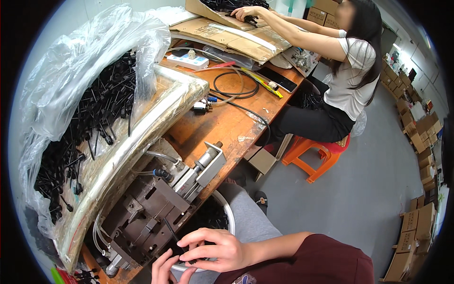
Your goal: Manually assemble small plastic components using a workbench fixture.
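At the lower edge, my right hand (215, 248) is closed with curled fingers around a thin black plastic rod part (171, 230), whose slim end sticks up past the fingertips. My left hand (165, 270) meets it from below left, its fingertips pressed close to the same spot; what they pinch is hidden. Just beyond the hands, a metal fixture (151, 217) with a pneumatic cylinder (208, 158) and clear air tubes is mounted at the bench edge. Beneath my hands, a round basin (231, 213) with a pale rim holds black parts.
A plastic-lined carton (189, 87) heaped with black rod parts (101, 104) fills the left. On the wooden bench (203, 128) lie a black cable, a power strip (187, 60) and a phone (279, 78). A co-worker (347, 71) on an orange stool (312, 158) handles black parts on cardboard.
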`<action>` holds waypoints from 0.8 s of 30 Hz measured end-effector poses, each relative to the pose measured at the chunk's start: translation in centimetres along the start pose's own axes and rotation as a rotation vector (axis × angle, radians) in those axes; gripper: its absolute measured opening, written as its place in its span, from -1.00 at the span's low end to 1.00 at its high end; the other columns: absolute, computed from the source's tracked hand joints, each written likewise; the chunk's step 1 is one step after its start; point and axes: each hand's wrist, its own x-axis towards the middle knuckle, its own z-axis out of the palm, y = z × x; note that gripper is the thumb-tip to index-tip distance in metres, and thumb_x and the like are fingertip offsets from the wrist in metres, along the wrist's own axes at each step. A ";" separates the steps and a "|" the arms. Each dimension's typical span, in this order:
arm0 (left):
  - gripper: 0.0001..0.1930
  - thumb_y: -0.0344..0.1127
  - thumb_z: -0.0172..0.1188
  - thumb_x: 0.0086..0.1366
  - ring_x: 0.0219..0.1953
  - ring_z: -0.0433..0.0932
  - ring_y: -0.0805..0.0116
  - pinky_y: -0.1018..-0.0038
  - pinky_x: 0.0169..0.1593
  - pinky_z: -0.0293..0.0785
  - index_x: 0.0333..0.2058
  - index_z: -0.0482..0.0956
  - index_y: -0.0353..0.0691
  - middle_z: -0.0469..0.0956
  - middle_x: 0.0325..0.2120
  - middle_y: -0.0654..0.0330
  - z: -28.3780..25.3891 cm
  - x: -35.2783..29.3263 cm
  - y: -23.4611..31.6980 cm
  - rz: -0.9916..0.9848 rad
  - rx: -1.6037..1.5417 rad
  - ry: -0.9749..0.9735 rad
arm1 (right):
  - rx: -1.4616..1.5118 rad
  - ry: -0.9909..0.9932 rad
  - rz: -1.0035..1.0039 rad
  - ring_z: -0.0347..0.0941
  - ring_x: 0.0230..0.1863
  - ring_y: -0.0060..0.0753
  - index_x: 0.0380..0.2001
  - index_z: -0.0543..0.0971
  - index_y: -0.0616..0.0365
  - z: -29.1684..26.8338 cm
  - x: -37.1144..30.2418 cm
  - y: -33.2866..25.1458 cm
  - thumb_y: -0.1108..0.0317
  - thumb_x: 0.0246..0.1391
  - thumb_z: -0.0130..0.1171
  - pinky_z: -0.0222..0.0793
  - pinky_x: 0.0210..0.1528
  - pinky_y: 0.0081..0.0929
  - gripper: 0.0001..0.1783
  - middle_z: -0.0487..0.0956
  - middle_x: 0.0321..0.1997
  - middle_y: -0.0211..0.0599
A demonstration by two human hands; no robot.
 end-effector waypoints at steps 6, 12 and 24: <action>-0.59 -0.64 0.38 -0.01 -0.60 0.16 0.74 0.78 -0.53 0.10 -0.13 0.54 -0.37 0.57 -0.13 0.09 -0.2 -0.4 0.0 -0.092 -0.290 0.032 | -0.040 -0.034 -0.047 0.43 -0.42 -0.40 -0.26 0.65 0.20 0.1 -0.2 -0.1 0.55 -0.22 0.34 0.33 -0.49 -0.55 -0.68 0.50 -0.25 -0.28; -0.61 -0.64 0.37 0.03 -0.62 0.17 0.74 0.77 -0.53 0.10 -0.12 0.52 -0.38 0.49 -0.50 0.32 0.5 -0.8 0.3 -0.102 -0.335 -0.005 | 0.010 -0.025 -0.125 0.44 -0.48 -0.30 -0.30 0.62 0.31 1.1 -0.8 0.4 0.51 -0.22 0.35 0.36 -0.49 -0.45 -0.70 0.49 -0.36 -0.23; -0.60 -0.64 0.39 -0.02 -0.56 0.27 0.62 0.70 -0.47 0.22 -0.14 0.58 -0.39 0.55 -0.41 0.20 0.2 -0.6 1.0 -0.001 -0.207 0.025 | 0.045 -0.054 -0.097 0.48 -0.44 -0.26 -0.30 0.58 0.35 1.2 -1.0 0.2 0.56 -0.21 0.33 0.43 -0.44 -0.44 -0.70 0.50 -0.35 -0.19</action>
